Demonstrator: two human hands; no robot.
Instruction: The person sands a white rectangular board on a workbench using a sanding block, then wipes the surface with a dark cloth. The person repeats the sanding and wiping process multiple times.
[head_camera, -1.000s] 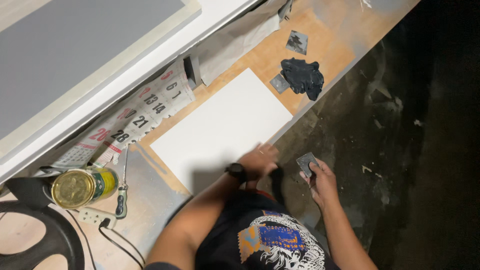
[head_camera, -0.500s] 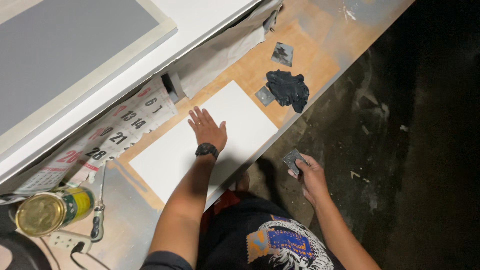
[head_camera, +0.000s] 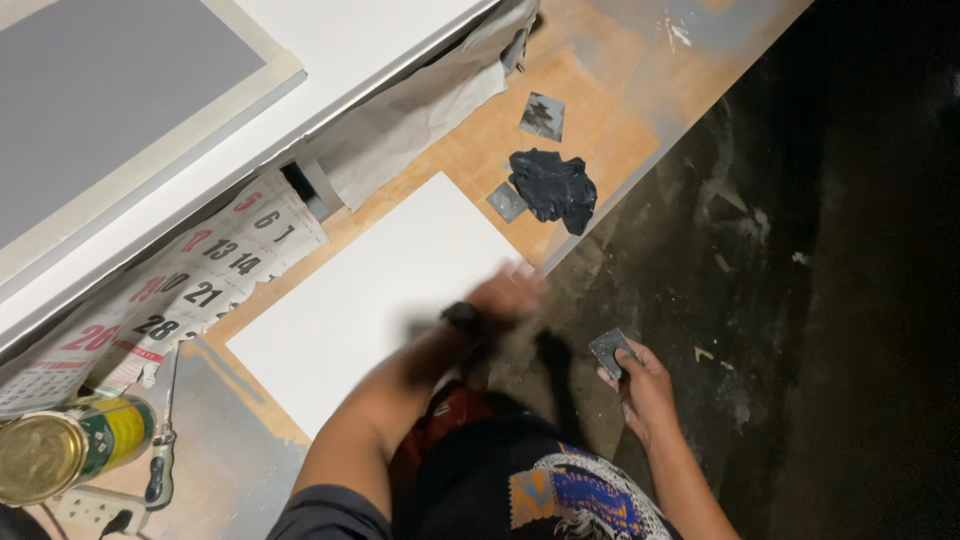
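A white board (head_camera: 370, 300) lies flat on the wooden counter (head_camera: 590, 110). Your left hand (head_camera: 508, 295), blurred, is at the board's near right edge; whether its fingers are open cannot be told. Your right hand (head_camera: 640, 375), off the board's right over the dark floor (head_camera: 800, 300), has its fingers closed around a small grey square pad (head_camera: 612, 352). A dark rag (head_camera: 552, 188) sits beyond the board's far corner

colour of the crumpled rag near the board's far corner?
Black: the crumpled cloth rag on the wooden bench, head view.
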